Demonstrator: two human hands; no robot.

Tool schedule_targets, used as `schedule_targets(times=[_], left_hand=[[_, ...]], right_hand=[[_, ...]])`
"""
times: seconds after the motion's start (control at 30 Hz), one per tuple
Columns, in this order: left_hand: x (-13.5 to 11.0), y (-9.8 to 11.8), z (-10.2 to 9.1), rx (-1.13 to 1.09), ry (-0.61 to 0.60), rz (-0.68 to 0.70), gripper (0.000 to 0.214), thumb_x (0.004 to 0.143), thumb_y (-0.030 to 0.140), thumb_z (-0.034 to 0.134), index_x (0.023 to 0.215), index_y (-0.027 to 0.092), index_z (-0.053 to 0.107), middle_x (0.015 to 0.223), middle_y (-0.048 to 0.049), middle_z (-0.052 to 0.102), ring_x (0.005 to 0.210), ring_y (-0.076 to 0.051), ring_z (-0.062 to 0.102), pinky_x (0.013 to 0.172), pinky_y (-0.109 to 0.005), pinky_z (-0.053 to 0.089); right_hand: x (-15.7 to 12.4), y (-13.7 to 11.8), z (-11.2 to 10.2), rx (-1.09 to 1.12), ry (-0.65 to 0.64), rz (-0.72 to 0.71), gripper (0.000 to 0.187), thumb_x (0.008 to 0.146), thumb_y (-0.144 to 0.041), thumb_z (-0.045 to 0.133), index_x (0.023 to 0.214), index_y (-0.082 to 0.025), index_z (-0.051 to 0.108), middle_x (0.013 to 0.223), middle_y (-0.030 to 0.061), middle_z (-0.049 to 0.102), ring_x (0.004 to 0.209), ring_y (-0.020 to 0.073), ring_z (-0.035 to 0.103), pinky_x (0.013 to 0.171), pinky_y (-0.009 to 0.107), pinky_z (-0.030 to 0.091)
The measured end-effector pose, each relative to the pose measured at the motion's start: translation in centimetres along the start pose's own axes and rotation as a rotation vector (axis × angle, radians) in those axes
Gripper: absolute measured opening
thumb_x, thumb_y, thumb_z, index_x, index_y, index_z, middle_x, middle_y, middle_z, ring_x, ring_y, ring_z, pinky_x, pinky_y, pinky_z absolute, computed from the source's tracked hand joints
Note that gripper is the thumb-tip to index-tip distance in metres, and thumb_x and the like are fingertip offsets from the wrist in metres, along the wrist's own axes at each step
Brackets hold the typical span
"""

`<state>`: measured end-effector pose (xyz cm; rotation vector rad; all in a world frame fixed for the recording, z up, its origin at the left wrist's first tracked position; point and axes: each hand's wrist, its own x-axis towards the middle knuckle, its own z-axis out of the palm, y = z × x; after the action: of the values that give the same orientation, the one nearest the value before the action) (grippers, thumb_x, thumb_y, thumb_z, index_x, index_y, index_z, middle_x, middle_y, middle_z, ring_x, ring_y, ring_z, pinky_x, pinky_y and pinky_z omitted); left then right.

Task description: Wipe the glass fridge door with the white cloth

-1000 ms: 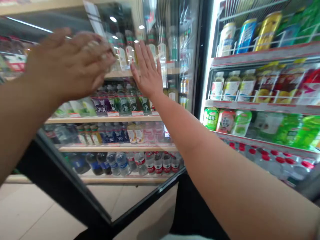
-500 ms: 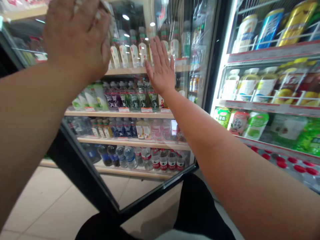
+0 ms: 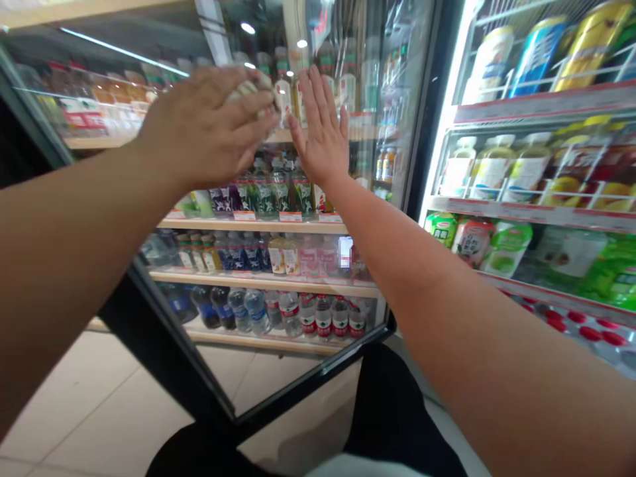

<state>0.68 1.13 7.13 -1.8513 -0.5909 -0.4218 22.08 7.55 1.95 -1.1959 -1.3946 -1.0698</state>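
Note:
My left hand (image 3: 213,122) presses a crumpled pale cloth (image 3: 256,89) against the glass door (image 3: 318,311), back of the hand toward me and fingers pointing right. Part of the cloth is hidden under the fingers. Just to its right, my right hand (image 3: 320,129) lies flat on the same pane, fingers stretched up and thumb out to the left, with nothing in it. The door stands open, its black frame (image 3: 163,351) slanting down at the left. Light spots reflect off the glass.
Through the glass appear wooden shelves (image 3: 268,281) with rows of drink bottles (image 3: 322,315). At the right, the lit cooler (image 3: 527,209) holds cans (image 3: 536,56), bottles and cartons on wire racks. My dark-clothed knees are below, over a tiled floor (image 3: 74,391).
My left hand has moved right and down across the glass with the cloth, coming close to the right hand. My right hand has stayed in place.

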Motion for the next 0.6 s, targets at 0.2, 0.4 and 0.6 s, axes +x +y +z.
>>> schedule_targets(times=[0.2, 0.4, 0.6], left_hand=[[-0.3, -1.1, -0.2, 0.102, 0.096, -0.326, 0.063, 0.102, 0.028, 0.055, 0.16, 0.007, 0.038, 0.173, -0.0083, 0.021, 0.158, -0.04, 0.016, 0.125, -0.065, 0.026], [-0.9, -0.1, 1.4, -0.108, 0.075, -0.119, 0.062, 0.099, 0.026, 0.06, 0.159, 0.019, 0.044, 0.172, 0.0009, 0.026, 0.161, -0.031, 0.011, 0.131, -0.062, 0.017], [-1.2, 0.4, 1.6, -0.12, 0.096, -0.173, 0.066, 0.1, 0.025, 0.057, 0.162, 0.016, 0.039, 0.175, 0.0014, 0.016, 0.161, -0.034, 0.009, 0.131, -0.061, 0.015]], right_hand=[[-0.1, 0.1, 0.1, 0.022, -0.005, -0.005, 0.062, 0.111, -0.049, 0.019, 0.168, -0.025, 0.028, 0.173, -0.0063, 0.022, 0.162, 0.0147, 0.018, 0.134, 0.043, 0.028], [-0.2, 0.1, -0.3, 0.006, 0.0, -0.011, 0.062, 0.111, -0.049, 0.015, 0.167, -0.026, 0.028, 0.172, -0.0066, 0.023, 0.161, 0.0131, 0.019, 0.134, 0.043, 0.029], [-0.3, 0.0, -0.4, 0.013, 0.0, -0.02, 0.064, 0.111, -0.05, 0.017, 0.168, -0.023, 0.029, 0.173, -0.0035, 0.023, 0.161, 0.0159, 0.021, 0.134, 0.044, 0.028]])
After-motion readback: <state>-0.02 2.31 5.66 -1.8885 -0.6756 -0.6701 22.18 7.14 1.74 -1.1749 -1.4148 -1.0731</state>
